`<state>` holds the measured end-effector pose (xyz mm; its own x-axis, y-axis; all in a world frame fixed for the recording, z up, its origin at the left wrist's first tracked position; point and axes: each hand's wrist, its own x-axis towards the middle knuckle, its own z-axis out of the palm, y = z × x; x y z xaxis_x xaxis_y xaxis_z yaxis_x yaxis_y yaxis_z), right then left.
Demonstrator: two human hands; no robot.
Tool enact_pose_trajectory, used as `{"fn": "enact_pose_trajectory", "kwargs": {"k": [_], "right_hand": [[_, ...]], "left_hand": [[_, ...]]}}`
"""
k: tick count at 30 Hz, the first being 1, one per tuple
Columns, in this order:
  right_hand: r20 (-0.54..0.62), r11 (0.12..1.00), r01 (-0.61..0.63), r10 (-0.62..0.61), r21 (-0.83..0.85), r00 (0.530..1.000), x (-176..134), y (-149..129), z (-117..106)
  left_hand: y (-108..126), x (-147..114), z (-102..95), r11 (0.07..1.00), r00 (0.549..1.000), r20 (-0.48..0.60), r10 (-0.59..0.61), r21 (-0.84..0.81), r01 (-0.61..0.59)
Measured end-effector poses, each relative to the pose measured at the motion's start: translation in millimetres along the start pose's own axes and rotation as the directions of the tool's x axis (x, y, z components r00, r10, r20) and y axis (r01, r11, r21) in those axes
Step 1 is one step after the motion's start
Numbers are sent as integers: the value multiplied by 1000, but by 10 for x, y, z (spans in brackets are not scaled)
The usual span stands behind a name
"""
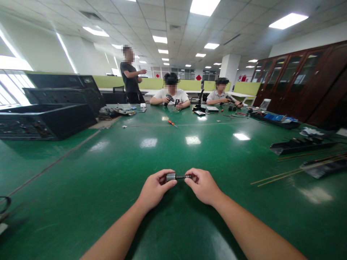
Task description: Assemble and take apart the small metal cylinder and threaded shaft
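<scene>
Just above the green table [173, 151], a small metal shaft [179, 177] with a thick silver cylinder [170, 177] on its left end lies level between my two hands. My left hand [155, 189] grips the cylinder between thumb and fingers. At the other end, the thumb and fingertips of my right hand [202, 185] pinch the dark, narrower tip of the shaft. Fingers cover part of both ends, so I cannot tell exactly what kind of part it is.
Black metal cases [54, 115] stand at the left. An orange screwdriver [171, 122] lies ahead. Thin brass-coloured rods [282, 176] and black metal trays [300, 144] are at the right. Two seated people [169, 95] hold power drills across the table; another person [130, 74] stands behind.
</scene>
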<state>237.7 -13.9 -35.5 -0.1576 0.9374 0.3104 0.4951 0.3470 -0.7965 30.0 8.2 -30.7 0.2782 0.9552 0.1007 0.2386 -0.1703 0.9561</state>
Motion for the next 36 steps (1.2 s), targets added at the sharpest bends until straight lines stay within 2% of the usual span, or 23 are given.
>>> {"fn": "enact_pose_trajectory", "kwargs": {"k": [9, 19, 36], "right_hand": [[-17, 1000, 3, -4, -19, 1000, 10, 18, -17], [-25, 998, -13, 15, 59, 1000, 24, 69, -31], [-48, 997, -18, 22, 71, 999, 31, 76, -57]], "left_hand": [[9, -2, -12, 1000, 1000, 0, 10, 19, -10], [38, 0, -10, 999, 1000, -15, 16, 43, -15], [43, -1, -11, 999, 999, -33, 14, 42, -13]]}}
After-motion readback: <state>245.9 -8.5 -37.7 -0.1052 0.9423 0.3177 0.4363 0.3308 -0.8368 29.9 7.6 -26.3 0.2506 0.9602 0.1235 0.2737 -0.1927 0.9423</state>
